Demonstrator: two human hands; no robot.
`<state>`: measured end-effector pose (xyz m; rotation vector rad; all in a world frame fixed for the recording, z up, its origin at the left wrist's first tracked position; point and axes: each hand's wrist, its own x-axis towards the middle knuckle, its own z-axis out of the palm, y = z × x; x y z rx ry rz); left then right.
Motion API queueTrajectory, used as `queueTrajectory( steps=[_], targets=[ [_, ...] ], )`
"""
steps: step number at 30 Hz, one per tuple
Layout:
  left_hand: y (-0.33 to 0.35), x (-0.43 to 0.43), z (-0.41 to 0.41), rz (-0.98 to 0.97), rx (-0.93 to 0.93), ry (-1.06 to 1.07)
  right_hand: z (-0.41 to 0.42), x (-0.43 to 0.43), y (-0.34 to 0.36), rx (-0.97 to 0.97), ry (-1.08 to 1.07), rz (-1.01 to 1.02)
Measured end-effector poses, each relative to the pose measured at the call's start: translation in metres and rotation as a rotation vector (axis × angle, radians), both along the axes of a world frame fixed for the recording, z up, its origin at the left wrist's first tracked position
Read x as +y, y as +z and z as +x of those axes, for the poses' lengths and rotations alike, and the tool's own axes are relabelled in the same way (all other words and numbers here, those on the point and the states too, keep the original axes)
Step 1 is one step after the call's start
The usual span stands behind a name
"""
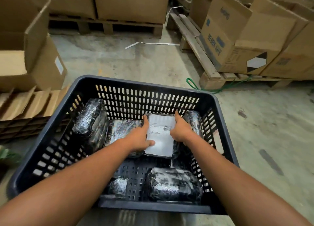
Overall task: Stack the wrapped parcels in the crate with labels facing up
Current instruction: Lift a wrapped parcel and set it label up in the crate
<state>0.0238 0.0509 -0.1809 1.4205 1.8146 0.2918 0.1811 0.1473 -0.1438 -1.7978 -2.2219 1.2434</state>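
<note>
A black slotted plastic crate [51, 123] sits on the concrete floor below me. Inside, at the far middle, lies a wrapped parcel with its white label [160, 137] facing up. My left hand [139, 137] grips its left edge and my right hand [181, 129] grips its right edge. Another wrapped parcel [124, 128] lies just left of it, partly under my left hand. A black parcel [90, 118] leans against the far left wall. One more [193, 120] stands at the far right wall. Near me lie a large parcel [173, 185] and a small one [118, 185].
Open cardboard boxes [34, 59] and flattened cardboard [25, 105] lie to the left. Boxes on wooden pallets [209, 72] line the right and the back. A green strap [192, 84] and a white strip [149, 44] lie on the floor beyond the crate.
</note>
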Motion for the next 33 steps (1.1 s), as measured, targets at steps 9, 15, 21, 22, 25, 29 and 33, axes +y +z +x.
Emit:
queueTrajectory(
  steps=[9,15,21,22,25,29,33],
  targets=[
    [-0.026,0.003,-0.013,0.037,0.273,-0.118,0.011,0.008,-0.026,-0.069,0.013,0.171],
    [-0.043,0.004,0.003,-0.013,0.380,-0.161,0.003,-0.012,-0.035,-0.343,0.252,0.100],
    [-0.045,0.012,0.008,-0.005,0.463,-0.121,0.008,-0.016,-0.045,-0.447,0.366,0.128],
    [-0.046,0.013,0.006,-0.001,0.429,-0.172,0.009,-0.015,-0.045,-0.454,0.375,0.131],
    [-0.053,0.010,0.005,-0.022,0.382,-0.272,0.013,-0.013,-0.048,-0.435,0.397,0.126],
    [-0.050,0.017,-0.001,-0.057,0.419,-0.324,0.014,-0.012,-0.049,-0.466,0.414,0.069],
    [-0.045,0.019,0.001,-0.093,0.433,-0.346,0.010,-0.020,-0.037,-0.457,0.420,0.101]
  ],
)
